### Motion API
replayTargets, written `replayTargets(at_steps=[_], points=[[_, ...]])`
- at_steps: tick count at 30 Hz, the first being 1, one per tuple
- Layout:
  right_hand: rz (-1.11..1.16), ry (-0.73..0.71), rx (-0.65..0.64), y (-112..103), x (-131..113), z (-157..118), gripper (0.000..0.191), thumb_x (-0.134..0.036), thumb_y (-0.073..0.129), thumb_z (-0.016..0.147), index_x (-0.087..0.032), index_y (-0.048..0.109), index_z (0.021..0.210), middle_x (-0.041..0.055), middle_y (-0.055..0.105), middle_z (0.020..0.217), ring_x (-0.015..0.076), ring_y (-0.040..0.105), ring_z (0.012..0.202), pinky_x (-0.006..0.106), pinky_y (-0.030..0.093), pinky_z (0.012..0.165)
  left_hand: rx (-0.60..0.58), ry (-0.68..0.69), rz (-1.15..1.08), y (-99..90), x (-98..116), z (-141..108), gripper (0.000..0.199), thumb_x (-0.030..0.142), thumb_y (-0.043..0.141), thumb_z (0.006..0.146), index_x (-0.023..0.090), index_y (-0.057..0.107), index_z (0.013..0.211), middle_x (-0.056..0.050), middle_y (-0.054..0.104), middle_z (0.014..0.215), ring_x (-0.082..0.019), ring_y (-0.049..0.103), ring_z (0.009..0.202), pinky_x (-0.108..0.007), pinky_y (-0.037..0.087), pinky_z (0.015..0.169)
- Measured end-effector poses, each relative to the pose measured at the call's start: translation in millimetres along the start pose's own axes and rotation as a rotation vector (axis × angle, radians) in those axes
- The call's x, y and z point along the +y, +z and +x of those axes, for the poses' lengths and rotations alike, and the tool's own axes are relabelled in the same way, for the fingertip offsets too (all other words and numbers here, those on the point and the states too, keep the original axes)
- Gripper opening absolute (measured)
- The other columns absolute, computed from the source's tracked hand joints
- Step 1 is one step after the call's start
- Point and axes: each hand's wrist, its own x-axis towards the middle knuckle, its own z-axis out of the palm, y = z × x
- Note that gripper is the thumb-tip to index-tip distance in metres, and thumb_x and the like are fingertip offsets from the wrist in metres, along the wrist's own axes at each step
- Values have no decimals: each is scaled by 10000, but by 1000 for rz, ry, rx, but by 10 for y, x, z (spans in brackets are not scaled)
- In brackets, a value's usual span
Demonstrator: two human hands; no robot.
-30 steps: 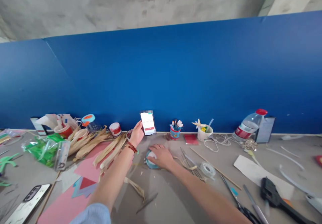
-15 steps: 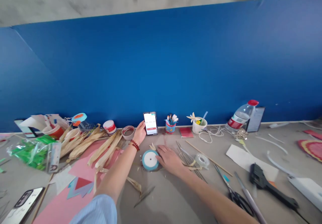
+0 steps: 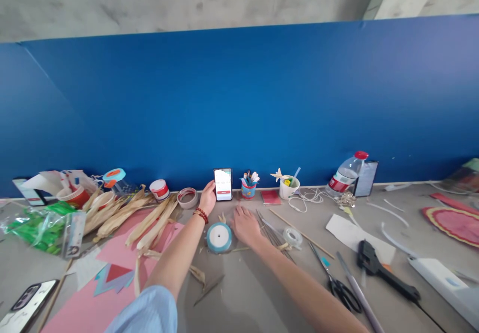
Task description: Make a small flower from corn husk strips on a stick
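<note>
My left hand [image 3: 208,196], with a red bead bracelet at the wrist, grips the left edge of a phone [image 3: 223,184] that stands upright with its lit screen facing me. My right hand [image 3: 245,225] lies palm down on the grey table, fingers spread, holding nothing. Just left of it is a blue and white ribbon spool [image 3: 219,237], with a small pale husk piece behind it. Thin wires [image 3: 275,235] and a clear tape roll [image 3: 292,237] lie to the right of that hand.
Dried husks [image 3: 123,213], pink paper [image 3: 90,293] and a green bag [image 3: 41,225] lie left. A pen cup [image 3: 248,190] and white cup [image 3: 289,188] stand behind. To the right are scissors [image 3: 342,293], a glue gun [image 3: 385,270] and a tilted bottle [image 3: 346,174].
My right hand has shifted slightly away from the spool's edge. The view has moved a little, so most table items appear further left. My left hand still holds the phone.
</note>
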Motion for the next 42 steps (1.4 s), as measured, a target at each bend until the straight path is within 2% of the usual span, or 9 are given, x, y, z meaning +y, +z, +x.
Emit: replayTargets(at_steps=[6,11,15,20,24,26,30,34,42], points=[[26,-105,-60,-149,58,-499,380,-299,369,1008,-187,604,1284,105,601,1366,239,536,1232,360,397,1047,42,8,26,85,46,-57,355,331,602,931,161,575,1241,-106,609,1241,-241,636,1037,-454,555,859],[8,-43,-49,-160,106,68,444,-242,369,1001,-100,485,1406,182,423,1513,265,428,1336,382,348,1077,194,105,116,119,270,-306,218,338,585,911,170,653,1031,-119,716,1070,-213,667,1032,-387,473,974],[-29,42,-48,-118,17,396,411,-251,431,990,-93,505,1362,217,478,1437,300,448,1302,456,356,1051,229,117,283,82,629,-836,235,382,610,869,179,681,964,-131,746,1016,-242,691,1000,-431,472,969],[-29,-3,-58,-125,-57,-19,313,-280,484,969,-114,628,1192,186,586,1317,297,516,1223,432,387,1011,64,44,516,12,1013,-1813,182,350,769,740,233,750,879,-83,768,978,-282,690,973,-414,504,948],[24,-57,-44,-293,35,-494,236,-276,498,949,-208,694,1061,100,687,1167,229,595,1098,314,418,944,-142,92,937,-18,1121,-2439,227,400,622,864,284,740,1020,-61,749,1065,-278,668,1032,-418,531,919],[45,-27,4,-411,150,-643,262,-245,460,954,-231,693,1074,72,698,1139,205,628,1027,280,442,866,-217,138,1037,5,1102,-2672,230,404,563,903,268,746,921,-75,734,1104,-278,663,1040,-415,543,905],[61,67,113,-590,439,-811,261,-246,472,932,-229,732,930,61,739,931,214,664,884,279,458,764,-305,89,1126,85,995,-3012,285,373,469,956,288,709,1084,-58,740,832,-206,687,752,-338,592,751],[84,132,243,-711,705,-925,206,-288,538,894,-241,735,930,47,749,970,214,673,898,277,475,762,-443,200,1205,141,905,-3223,418,281,485,938,345,572,1342,-106,611,1359,-233,663,1068,-378,559,925],[99,267,496,-1202,1160,-702,269,-307,516,883,-217,667,1086,54,713,1009,188,665,798,272,469,670,-502,222,1168,208,689,-3673,252,233,527,929,320,714,1075,-95,715,1163,-243,653,1099,-401,546,958]])
